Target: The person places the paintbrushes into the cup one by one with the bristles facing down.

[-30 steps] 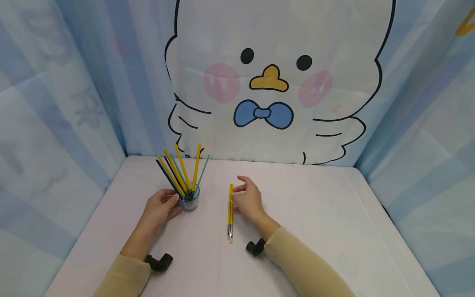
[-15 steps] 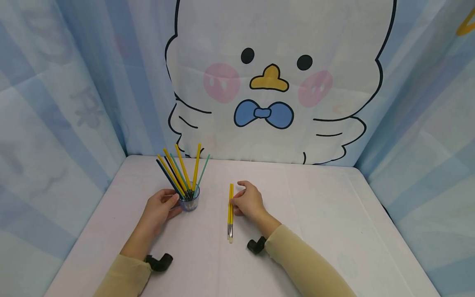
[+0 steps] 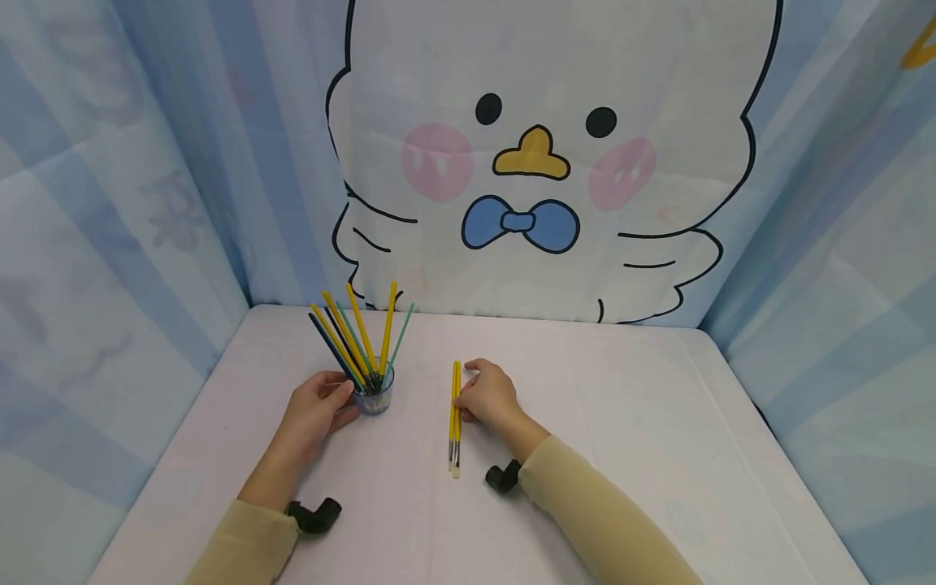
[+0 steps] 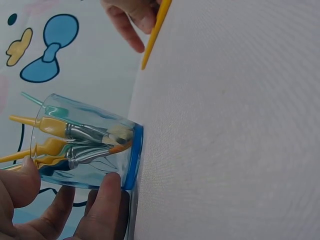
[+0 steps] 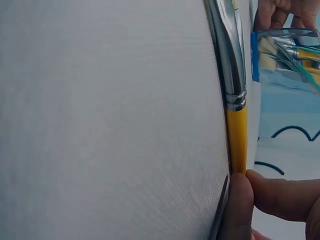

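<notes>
In the head view a small clear cup [image 3: 374, 402] with a blue base stands upright, several brushes [image 3: 366, 349] leaning in it, bristles down. My left hand [image 3: 310, 413] holds the cup's left side; the left wrist view shows the thumb by the rim and fingertips against the wall [image 4: 95, 112]. Two yellow-handled paintbrushes [image 3: 454, 431] lie side by side on the table, bristle ends toward me. My right hand [image 3: 493, 396] pinches the nearer paintbrush [image 5: 237, 132] by its handle between thumb and forefinger. In the right wrist view the second brush is mostly hidden behind it.
A pale cloth covers the table [image 3: 643, 455], whose far edge meets a curtain [image 3: 446, 268] printed with a cartoon bird. Curtains also hang at both sides. A black wrist camera [image 3: 314, 516] sits at the left sleeve, another camera [image 3: 503, 477] at the right.
The right hand has lowered slightly toward me, and its thumb and forefinger have closed on the nearer paintbrush's handle. The left hand and cup stay in place.
</notes>
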### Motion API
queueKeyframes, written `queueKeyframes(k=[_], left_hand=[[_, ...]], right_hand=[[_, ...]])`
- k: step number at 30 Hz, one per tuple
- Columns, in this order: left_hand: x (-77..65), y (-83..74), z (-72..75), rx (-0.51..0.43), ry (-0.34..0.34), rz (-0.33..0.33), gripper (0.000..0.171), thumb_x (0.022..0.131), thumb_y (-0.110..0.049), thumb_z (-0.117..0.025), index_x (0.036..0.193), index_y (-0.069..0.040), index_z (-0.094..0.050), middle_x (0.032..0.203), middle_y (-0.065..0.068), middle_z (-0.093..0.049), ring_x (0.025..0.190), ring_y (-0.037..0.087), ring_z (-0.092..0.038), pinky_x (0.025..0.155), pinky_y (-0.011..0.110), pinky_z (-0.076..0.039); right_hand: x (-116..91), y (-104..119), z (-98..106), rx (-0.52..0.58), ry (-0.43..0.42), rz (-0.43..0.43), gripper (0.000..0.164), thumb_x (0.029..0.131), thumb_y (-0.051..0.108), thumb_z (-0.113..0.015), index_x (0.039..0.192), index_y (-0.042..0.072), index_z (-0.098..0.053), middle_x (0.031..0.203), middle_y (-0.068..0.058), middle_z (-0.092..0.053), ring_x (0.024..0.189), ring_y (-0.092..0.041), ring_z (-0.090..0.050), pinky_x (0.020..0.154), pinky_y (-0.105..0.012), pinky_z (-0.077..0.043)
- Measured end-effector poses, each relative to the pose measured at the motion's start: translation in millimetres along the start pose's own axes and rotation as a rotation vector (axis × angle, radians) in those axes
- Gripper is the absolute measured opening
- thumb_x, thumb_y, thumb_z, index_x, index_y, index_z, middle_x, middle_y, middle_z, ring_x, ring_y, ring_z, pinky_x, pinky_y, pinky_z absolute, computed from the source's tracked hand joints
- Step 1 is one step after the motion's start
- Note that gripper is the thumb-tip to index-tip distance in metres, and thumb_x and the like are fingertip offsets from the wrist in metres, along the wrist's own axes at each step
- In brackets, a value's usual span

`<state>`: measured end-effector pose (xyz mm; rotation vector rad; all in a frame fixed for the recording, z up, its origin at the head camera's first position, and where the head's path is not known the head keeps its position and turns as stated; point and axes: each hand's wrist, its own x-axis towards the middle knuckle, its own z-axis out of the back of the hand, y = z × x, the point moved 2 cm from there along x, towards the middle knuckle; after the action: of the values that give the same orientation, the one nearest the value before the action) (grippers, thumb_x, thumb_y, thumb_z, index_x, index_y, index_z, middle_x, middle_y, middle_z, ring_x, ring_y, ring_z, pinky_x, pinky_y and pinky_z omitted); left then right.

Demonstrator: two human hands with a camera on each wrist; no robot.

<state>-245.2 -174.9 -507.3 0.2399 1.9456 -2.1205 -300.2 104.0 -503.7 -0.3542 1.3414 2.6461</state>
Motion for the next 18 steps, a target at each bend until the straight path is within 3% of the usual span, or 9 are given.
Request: queueKeyframes(k=[13,18], left_hand=[[-0.1,1.1,-1.2,-0.011,0.001,0.003,0.045,0.114,-0.018,-0.055,0.154,0.002,-0.046,0.147,0.026,-0.052,0.132,0.034,-0.064,0.099,0.030,-0.064],[-0.5,0.9,-1.0,-0.008,0.000,0.001,0.046,0.114,-0.018,-0.054,0.154,0.002,-0.045,0.147,0.027,-0.051,0.132,0.035,-0.063,0.098,0.030,-0.065]], right_hand=[[-2.3,7.7,-2.6,-0.207,-0.023,0.014,0.063,0.083,0.001,-0.081,0.143,0.007,-0.062,0.075,-0.005,-0.071,0.050,-0.013,-0.065,0.052,-0.022,-0.051],[-3.6,10.0,-5.2,-0.276,-0.052,0.042,0.059,0.082,0.001,-0.077,0.139,0.005,-0.065,0.091,-0.010,-0.075,0.063,-0.018,-0.065,0.058,-0.025,-0.051]])
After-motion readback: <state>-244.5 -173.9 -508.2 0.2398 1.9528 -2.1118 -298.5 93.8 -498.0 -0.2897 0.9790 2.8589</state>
